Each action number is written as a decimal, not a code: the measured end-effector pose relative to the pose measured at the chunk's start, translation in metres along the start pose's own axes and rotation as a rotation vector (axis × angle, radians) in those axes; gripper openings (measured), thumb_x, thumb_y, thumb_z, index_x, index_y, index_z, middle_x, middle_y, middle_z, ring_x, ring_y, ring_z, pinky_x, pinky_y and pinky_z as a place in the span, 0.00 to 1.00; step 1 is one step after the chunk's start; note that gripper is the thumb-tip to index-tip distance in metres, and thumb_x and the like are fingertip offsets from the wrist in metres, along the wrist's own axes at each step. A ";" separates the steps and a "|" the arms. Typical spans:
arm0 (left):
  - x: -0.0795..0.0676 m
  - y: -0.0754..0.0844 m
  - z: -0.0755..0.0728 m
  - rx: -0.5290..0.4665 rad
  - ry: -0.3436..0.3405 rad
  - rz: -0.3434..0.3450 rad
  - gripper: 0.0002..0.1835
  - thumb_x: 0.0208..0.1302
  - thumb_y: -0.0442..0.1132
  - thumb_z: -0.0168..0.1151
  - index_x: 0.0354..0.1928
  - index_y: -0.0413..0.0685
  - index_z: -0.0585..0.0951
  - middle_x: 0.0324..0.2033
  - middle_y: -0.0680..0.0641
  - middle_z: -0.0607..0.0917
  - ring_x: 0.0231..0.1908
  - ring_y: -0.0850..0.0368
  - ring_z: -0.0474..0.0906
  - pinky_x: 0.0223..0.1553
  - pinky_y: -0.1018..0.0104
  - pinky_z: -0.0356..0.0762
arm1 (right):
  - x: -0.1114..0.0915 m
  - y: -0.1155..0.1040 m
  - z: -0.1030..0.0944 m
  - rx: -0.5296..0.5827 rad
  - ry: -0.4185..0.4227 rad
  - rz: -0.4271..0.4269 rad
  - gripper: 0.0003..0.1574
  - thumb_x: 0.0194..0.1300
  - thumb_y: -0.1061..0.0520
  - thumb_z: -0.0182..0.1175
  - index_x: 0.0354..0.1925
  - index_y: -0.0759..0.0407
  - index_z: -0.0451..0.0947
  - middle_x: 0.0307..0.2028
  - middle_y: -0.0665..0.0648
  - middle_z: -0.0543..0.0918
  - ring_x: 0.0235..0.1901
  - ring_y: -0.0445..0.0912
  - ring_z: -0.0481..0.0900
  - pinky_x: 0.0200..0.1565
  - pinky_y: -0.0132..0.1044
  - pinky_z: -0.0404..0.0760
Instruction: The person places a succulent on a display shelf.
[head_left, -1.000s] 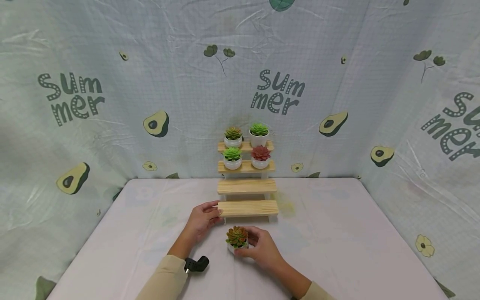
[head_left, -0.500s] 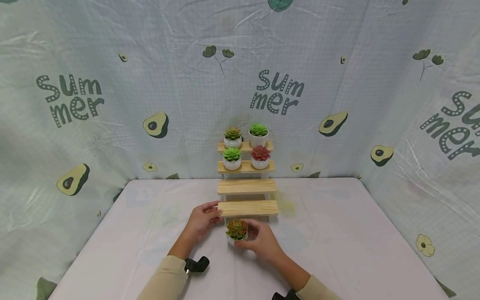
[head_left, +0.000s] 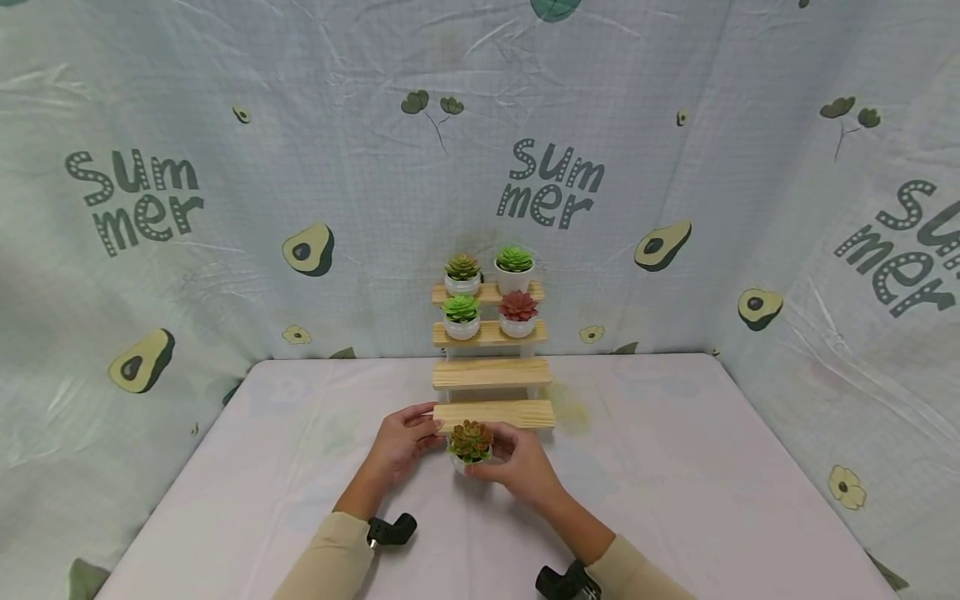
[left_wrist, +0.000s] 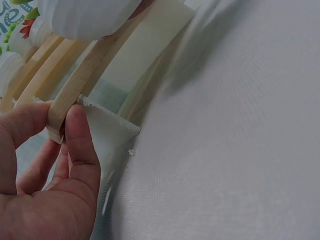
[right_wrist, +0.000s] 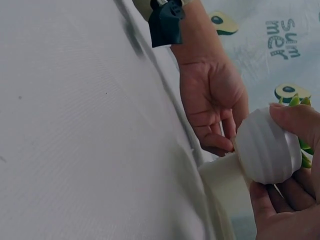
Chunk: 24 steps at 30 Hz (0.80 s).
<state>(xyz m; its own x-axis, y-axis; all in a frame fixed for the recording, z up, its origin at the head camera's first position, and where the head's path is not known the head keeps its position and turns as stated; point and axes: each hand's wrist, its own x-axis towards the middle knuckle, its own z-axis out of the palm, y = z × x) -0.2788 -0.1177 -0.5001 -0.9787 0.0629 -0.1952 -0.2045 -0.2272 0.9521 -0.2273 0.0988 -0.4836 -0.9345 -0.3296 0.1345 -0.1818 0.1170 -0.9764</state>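
Observation:
My right hand [head_left: 522, 465] holds a potted succulent [head_left: 470, 442] with orange-green leaves, just in front of the lowest step of a wooden tiered plant stand [head_left: 517, 414]. In the right wrist view, its ribbed white pot [right_wrist: 267, 147] is gripped between thumb and fingers, raised off the table. My left hand [head_left: 401, 446] pinches the left end of that lowest step. The left wrist view shows thumb and fingers round the end of the wooden slat [left_wrist: 75, 92], above the stand's white side support [left_wrist: 107, 117].
On the stand's upper two steps sit a brownish-green succulent [head_left: 462, 273], two bright green ones, one of them in a taller pot [head_left: 514, 271], and a red succulent [head_left: 518, 312]. A printed cloth [head_left: 360, 167] hangs behind the white-covered table [head_left: 660, 475].
My right hand has moved the potted succulent forward and up, from the table in front toward the lowest step. The left hand keeps its grip on the step's end.

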 end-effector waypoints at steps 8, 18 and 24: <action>0.000 -0.002 0.000 -0.017 -0.005 0.009 0.24 0.58 0.27 0.63 0.58 0.35 0.73 0.41 0.43 0.83 0.36 0.56 0.82 0.37 0.65 0.84 | 0.002 -0.024 0.001 -0.025 -0.005 0.028 0.36 0.48 0.60 0.74 0.57 0.57 0.74 0.53 0.56 0.79 0.54 0.48 0.78 0.56 0.38 0.77; 0.003 -0.004 0.000 0.010 0.017 0.026 0.24 0.57 0.27 0.63 0.58 0.36 0.74 0.38 0.45 0.84 0.34 0.57 0.82 0.36 0.65 0.83 | 0.017 -0.024 0.000 -0.009 -0.010 -0.010 0.34 0.47 0.60 0.74 0.55 0.57 0.76 0.51 0.56 0.81 0.51 0.46 0.79 0.53 0.35 0.79; 0.001 -0.002 0.001 0.002 0.015 0.015 0.23 0.59 0.26 0.61 0.58 0.36 0.74 0.37 0.46 0.84 0.33 0.58 0.82 0.36 0.65 0.83 | 0.030 -0.019 -0.001 -0.015 0.016 -0.027 0.37 0.44 0.54 0.76 0.54 0.54 0.76 0.51 0.54 0.81 0.52 0.44 0.79 0.53 0.32 0.78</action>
<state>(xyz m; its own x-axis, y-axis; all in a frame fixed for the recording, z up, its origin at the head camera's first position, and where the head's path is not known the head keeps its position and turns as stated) -0.2797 -0.1162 -0.5025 -0.9818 0.0453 -0.1846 -0.1900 -0.2260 0.9554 -0.2520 0.0880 -0.4607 -0.9340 -0.3176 0.1638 -0.2116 0.1222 -0.9697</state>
